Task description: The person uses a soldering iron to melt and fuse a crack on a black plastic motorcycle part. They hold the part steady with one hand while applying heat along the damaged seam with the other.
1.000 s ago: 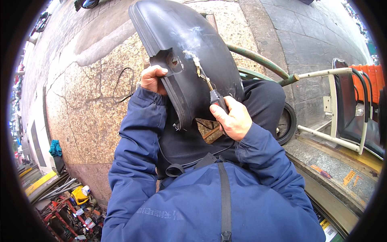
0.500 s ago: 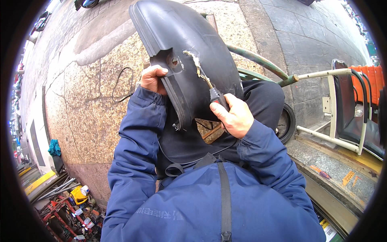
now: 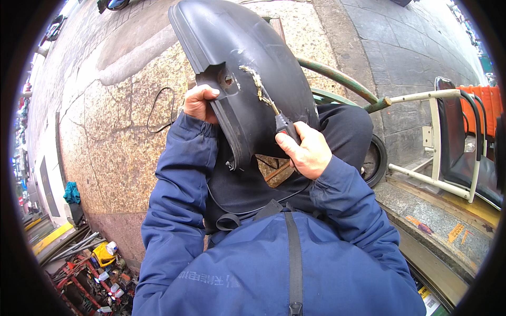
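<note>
The right hand point(image 3: 307, 152) is wrapping its fingers round a dark-handled tool point(image 3: 285, 128), its shaft pointing up-left along the pale, ragged seam point(image 3: 256, 81), whose long axis is running away from them. The left hand point(image 3: 201, 103) is pinching the left edge of the curved black panel point(image 3: 276, 63), which is resting over the lap point(image 3: 247, 197); tip contact seems likely but unclear.

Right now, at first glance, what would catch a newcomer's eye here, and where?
The big curved black panel dominates the upper middle, a rough pale streak running down its face. Just below that streak, the right hand grips a dark-handled tool. A bright orange object shows at the far right.
</note>
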Tool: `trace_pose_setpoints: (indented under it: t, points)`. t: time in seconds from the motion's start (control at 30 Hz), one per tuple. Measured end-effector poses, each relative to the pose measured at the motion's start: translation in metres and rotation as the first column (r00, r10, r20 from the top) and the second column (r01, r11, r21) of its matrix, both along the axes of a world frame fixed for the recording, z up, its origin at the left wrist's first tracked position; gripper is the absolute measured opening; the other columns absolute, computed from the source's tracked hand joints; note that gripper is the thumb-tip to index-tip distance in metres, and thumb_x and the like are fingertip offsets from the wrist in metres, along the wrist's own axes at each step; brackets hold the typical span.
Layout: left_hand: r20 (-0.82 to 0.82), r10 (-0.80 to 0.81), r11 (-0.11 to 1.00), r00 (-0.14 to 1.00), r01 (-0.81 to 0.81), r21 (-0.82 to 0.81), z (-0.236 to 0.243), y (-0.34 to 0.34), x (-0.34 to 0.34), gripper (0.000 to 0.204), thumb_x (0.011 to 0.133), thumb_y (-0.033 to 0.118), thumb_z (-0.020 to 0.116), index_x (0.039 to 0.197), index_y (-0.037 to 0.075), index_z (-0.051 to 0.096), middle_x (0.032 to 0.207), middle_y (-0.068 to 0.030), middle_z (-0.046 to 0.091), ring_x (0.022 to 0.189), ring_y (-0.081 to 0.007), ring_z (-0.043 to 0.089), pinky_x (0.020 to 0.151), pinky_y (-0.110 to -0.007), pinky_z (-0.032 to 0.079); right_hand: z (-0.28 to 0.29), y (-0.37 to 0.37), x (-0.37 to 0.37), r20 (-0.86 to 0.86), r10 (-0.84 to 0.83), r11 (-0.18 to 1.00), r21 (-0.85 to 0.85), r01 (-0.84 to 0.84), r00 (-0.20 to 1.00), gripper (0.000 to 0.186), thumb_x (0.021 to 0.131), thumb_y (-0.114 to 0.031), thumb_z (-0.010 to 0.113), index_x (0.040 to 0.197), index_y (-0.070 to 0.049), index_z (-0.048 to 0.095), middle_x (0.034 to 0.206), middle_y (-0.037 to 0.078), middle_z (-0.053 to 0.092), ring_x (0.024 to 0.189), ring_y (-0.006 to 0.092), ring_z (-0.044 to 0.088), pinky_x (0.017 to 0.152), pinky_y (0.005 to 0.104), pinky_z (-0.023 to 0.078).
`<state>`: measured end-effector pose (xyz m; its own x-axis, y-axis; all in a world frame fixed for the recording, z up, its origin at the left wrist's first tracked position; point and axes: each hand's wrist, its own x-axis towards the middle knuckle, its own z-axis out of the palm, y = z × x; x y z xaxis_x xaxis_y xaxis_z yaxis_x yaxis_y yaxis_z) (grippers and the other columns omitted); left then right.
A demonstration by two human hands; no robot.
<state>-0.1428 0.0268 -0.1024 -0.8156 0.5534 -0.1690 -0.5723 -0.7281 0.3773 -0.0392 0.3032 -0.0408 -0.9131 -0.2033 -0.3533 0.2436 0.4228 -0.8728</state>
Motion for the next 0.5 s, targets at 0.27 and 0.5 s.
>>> trace_pose_setpoints:
  t: [0.27,0.5]
  points:
    - [0.014,0.04,0.999,0.999,-0.04,-0.037,0.0024,0.0025,0.0013,0.06,0.075,0.008,0.053,0.131,-0.013,0.054,0.119,-0.0283,0.067,0.107,-0.0409,0.069,0.1,-0.053,0.057,0.0026,0.0001,-0.0006,-0.007,0.023,0.995,0.094,-0.023,1.0,0.045,0.095,-0.043,0.07,0.099,0.002,0.063,0.081,0.024,0.067,0.077,0.0408,0.068,0.071,0.046,0.052]
    - [0.02,0.056,0.998,0.998,-0.056,-0.038,0.0043,0.0041,0.0021,0.058,0.075,0.007,0.053,0.129,-0.014,0.055,0.118,-0.029,0.067,0.107,-0.041,0.07,0.099,-0.054,0.057,-0.003,0.0013,0.0002,-0.067,0.012,0.998,0.07,-0.007,0.998,0.039,0.097,-0.036,0.071,0.101,0.001,0.062,0.075,0.012,0.062,0.065,0.0217,0.059,0.061,0.0362,0.048]
